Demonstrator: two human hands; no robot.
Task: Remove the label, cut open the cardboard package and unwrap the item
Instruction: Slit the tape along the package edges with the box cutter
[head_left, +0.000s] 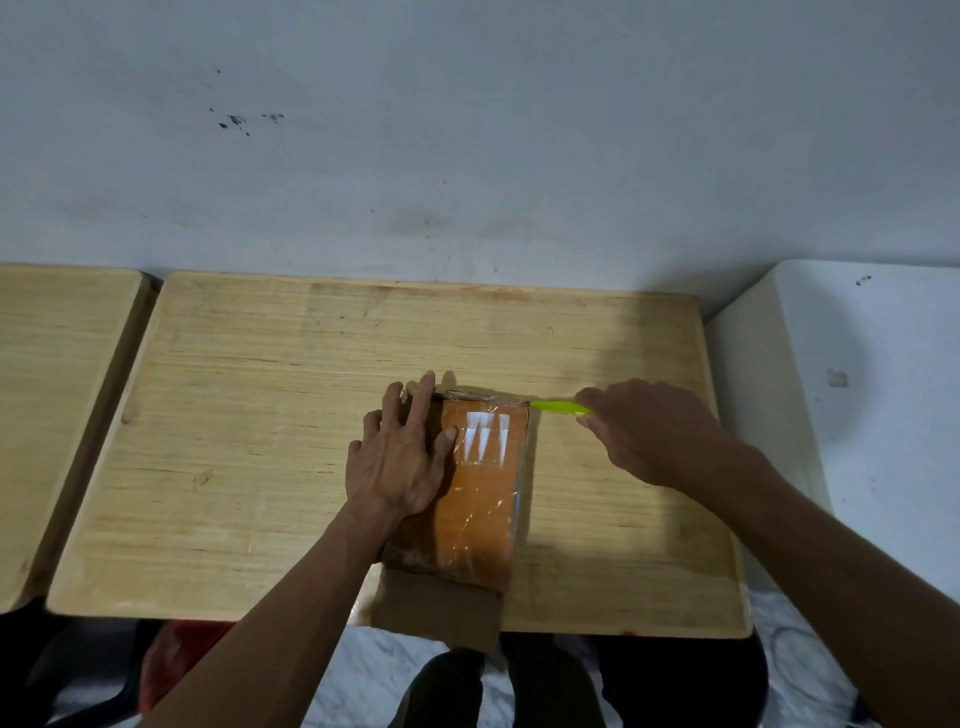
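A brown cardboard package (480, 499) wrapped in clear tape lies near the front middle of the wooden table (260, 415). White label remnants (485, 438) show on its top. My left hand (397, 457) lies flat on the package's left part, fingers straight and pressing down. My right hand (649, 431) grips a lime-green cutter (558, 407), whose tip touches the package's far right corner. An opened cardboard flap (441, 608) sticks out over the table's front edge.
A second wooden table (57, 405) stands to the left, with a narrow gap between. A white surface (872, 415) adjoins on the right. The wall runs directly behind the tables. Dark legs and a red object show below the front edge.
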